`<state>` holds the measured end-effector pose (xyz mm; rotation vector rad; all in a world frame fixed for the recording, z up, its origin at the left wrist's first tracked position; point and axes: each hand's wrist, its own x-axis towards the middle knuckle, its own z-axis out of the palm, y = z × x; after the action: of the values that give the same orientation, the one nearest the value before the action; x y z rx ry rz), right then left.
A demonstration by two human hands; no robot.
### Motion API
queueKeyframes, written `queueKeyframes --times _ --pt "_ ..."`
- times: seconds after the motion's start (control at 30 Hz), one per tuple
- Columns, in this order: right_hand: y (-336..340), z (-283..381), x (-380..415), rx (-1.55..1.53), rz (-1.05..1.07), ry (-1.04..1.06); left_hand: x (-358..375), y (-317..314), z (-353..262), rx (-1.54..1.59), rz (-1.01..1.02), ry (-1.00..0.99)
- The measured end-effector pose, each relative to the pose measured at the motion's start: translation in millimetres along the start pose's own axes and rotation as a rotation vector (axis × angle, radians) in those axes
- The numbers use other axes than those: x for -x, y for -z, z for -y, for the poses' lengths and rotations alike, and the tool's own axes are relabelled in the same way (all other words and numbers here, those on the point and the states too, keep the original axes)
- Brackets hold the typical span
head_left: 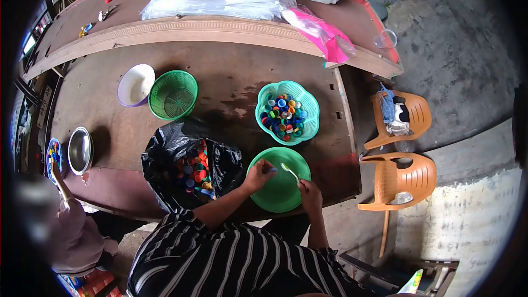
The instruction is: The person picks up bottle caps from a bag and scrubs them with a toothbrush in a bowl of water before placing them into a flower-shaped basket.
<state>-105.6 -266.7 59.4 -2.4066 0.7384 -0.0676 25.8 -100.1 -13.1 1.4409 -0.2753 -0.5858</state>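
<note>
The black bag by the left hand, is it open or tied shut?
Open: the black bag gapes wide, showing many coloured bottle caps inside, beside the left hand.

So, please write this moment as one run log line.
left hand: holds bottle cap | right hand: holds toothbrush | both over green plate | black bag: beside

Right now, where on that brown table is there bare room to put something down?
Bare wood lies between the green mesh basket and the scalloped bowl of bottle caps, and left of the black bag, toward the steel bowl. It is crowded near the edge, where both hands, left and right, work over the green basin.
</note>
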Motion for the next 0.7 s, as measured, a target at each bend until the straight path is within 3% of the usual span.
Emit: queueKeyframes --times 0.07,0.13,0.2,0.27,0.4,0.5,0.57,0.7 --pt "-0.8 4.6 -0.6 -0.22 0.107 -0.01 -4.0 2.4 1.3 -0.075 0.007 -0.017" --pt "-7.0 -4.5 -0.9 -0.163 0.105 0.006 0.5 4.3 2.7 -0.15 0.017 -0.021" --pt "-4.8 -1.0 -10.0 -0.1 0.099 0.045 -1.5 5.0 0.2 -0.004 0.056 0.037" --pt "7.6 16.4 -10.5 0.012 -0.011 -0.038 -1.8 8.4 -6.6 -0.06 0.064 0.049" --pt "7.7 13.7 -16.4 -0.18 0.165 0.034 -7.8 7.6 9.4 -0.079 0.044 0.011" --pt "1.9 8.1 -18.1 -0.026 0.139 0.043 -7.5 6.2 -2.7 -0.157 0.019 0.088" --pt "2.6 4.4 -18.0 -0.002 0.022 -0.066 -8.6 8.1 -7.4 -0.139 0.015 0.094" --pt "-5.6 0.9 -13.3 -0.126 0.186 0.001 -12.3 7.4 -1.9 -0.121 0.039 -0.03"
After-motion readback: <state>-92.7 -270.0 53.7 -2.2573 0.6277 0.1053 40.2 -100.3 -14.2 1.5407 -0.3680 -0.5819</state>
